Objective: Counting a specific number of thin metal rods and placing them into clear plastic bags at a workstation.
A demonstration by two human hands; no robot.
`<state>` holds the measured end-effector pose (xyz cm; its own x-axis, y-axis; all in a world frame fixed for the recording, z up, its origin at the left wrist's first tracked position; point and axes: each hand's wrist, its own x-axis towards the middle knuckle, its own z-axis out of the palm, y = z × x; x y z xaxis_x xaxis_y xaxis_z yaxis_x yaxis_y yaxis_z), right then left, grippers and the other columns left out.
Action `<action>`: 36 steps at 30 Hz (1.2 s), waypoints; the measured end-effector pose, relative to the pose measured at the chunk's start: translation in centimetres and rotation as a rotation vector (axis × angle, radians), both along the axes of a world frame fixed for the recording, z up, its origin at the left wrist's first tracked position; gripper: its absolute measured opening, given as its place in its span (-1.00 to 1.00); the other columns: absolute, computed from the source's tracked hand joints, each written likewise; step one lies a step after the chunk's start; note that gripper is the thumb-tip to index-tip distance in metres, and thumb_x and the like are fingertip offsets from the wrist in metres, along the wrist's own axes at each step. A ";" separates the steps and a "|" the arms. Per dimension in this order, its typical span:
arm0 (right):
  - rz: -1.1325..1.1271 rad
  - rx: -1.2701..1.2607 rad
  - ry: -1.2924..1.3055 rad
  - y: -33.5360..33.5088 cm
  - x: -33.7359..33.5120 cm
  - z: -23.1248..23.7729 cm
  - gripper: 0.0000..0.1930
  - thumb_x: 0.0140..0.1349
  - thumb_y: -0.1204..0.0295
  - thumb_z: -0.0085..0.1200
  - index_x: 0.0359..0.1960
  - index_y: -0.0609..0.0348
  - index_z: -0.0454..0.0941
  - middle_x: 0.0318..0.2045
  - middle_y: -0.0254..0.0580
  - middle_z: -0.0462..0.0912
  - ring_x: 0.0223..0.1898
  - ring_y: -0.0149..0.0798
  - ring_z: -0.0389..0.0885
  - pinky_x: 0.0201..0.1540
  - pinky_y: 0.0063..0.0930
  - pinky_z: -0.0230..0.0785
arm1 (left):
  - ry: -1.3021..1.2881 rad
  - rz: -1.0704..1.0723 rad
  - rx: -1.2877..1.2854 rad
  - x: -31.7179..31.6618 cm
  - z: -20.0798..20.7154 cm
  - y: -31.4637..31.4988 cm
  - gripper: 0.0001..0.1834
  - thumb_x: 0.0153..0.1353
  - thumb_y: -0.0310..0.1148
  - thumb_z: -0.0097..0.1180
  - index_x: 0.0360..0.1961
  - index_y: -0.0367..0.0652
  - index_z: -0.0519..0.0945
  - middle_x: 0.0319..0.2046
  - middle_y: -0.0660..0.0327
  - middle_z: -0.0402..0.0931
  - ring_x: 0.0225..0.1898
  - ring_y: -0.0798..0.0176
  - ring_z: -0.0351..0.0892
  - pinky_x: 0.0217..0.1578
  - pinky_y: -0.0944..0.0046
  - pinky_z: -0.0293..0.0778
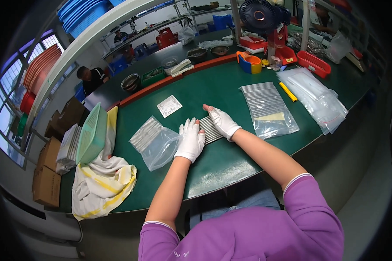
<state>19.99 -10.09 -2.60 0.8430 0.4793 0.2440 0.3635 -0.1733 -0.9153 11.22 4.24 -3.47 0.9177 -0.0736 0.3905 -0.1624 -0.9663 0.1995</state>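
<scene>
A row of thin grey metal rods [208,129] lies side by side on the green table between my two gloved hands. My left hand [190,140] rests against the rods' left side, fingers stretched out. My right hand [223,122] lies along their right side, its thumb held out at the far end and its other fingers partly hidden. Both white gloves leave some fingertips bare. Left of my left hand is a clear bag [154,141] with similar rods in it. Another clear bag of rods [268,108] lies to the right.
A printed white label [169,106] lies beyond the left bag. On the right are a yellow cutter knife [288,92], empty clear bags [313,95] and a tape dispenser [249,63]. A green basket [91,132] and a white-yellow cloth [102,185] sit left. A person [92,79] is further back.
</scene>
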 end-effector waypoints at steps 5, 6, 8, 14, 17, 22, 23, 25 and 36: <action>0.023 0.470 0.267 -0.3 1.8 -0.6 -0.25 0.32 -0.14 -0.46 0.26 0.32 0.10 0.29 0.01 0.12 0.36 -0.18 -0.02 0.37 -0.39 -0.25 | -0.054 -0.032 -0.158 0.2 -0.3 0.4 -0.61 0.21 -0.33 -0.11 0.02 -0.32 0.39 0.06 -0.11 0.34 0.16 -0.18 0.23 0.20 -0.02 0.09; -0.002 0.395 0.192 -0.5 2.2 -0.8 -0.25 0.31 -0.15 -0.46 0.26 0.31 0.10 0.29 0.01 0.12 0.36 -0.18 -0.03 0.37 -0.39 -0.26 | -0.027 -0.029 -0.168 0.3 0.0 0.2 -0.60 0.20 -0.31 -0.10 0.01 -0.32 0.39 0.06 -0.08 0.34 0.17 -0.15 0.23 0.22 -0.06 0.05; 0.081 0.374 0.206 0.1 2.5 -1.1 -0.24 0.31 -0.15 -0.46 0.27 0.30 0.10 0.29 0.01 0.12 0.36 -0.18 -0.02 0.37 -0.39 -0.25 | -0.007 -0.016 -0.143 0.5 0.3 -0.2 -0.61 0.19 -0.30 -0.09 0.00 -0.31 0.39 0.04 -0.07 0.34 0.16 -0.14 0.23 0.21 -0.09 0.05; 0.171 0.431 0.304 0.3 0.7 -0.9 -0.23 0.30 -0.17 -0.46 0.26 0.31 0.11 0.28 0.03 0.16 0.35 -0.15 0.00 0.36 -0.35 -0.25 | 0.029 0.032 -0.102 -0.2 0.4 0.0 -0.61 0.20 -0.27 -0.08 -0.03 -0.30 0.41 0.03 -0.04 0.33 0.17 -0.11 0.22 0.19 -0.18 0.03; 0.090 0.576 0.324 0.0 0.7 -0.5 -0.28 0.32 -0.11 -0.40 0.19 0.36 0.20 0.21 0.06 0.26 0.30 -0.13 0.12 0.35 -0.35 -0.14 | 0.014 0.074 0.016 -0.7 0.8 -0.8 -0.56 0.20 -0.22 -0.10 0.01 -0.32 0.40 0.08 -0.04 0.31 0.19 -0.12 0.18 0.20 -0.21 -0.02; -0.107 0.793 0.289 -2.7 1.9 1.5 -0.49 0.37 0.06 -0.30 -0.10 0.34 0.46 -0.17 -0.13 0.57 -0.07 -0.28 0.53 0.10 -0.47 0.27 | 0.069 0.071 0.271 -1.7 1.2 -2.4 -0.44 0.20 -0.17 -0.13 0.12 -0.39 0.30 0.15 -0.14 0.21 0.23 -0.16 0.10 0.23 -0.20 -0.11; -0.106 0.724 0.207 -3.6 2.1 1.8 -0.51 0.38 0.07 -0.30 -0.13 0.32 0.48 -0.20 -0.16 0.58 -0.10 -0.31 0.54 0.07 -0.48 0.29 | 0.116 0.059 0.251 -1.7 1.5 -2.8 -0.40 0.19 -0.18 -0.13 0.15 -0.42 0.25 0.17 -0.18 0.17 0.24 -0.17 0.08 0.24 -0.13 -0.10; -0.128 0.608 0.042 -4.7 2.4 2.0 -0.55 0.38 0.11 -0.29 -0.20 0.26 0.52 -0.28 -0.22 0.60 -0.19 -0.38 0.56 -0.01 -0.53 0.33 | 0.107 0.060 0.251 -0.8 1.0 -2.0 -0.39 0.19 -0.18 -0.13 0.16 -0.43 0.24 0.17 -0.18 0.16 0.24 -0.18 0.09 0.24 -0.10 -0.08; -0.122 0.617 0.049 -5.0 2.1 2.8 -0.57 0.37 0.13 -0.24 -0.25 0.28 0.53 -0.33 -0.23 0.60 -0.29 -0.41 0.58 -0.14 -0.58 0.35 | 0.181 0.227 0.236 7.4 0.5 1.6 -0.41 0.22 -0.17 -0.26 0.18 -0.36 0.25 0.23 -0.11 0.14 0.28 -0.13 0.05 0.26 -0.05 -0.07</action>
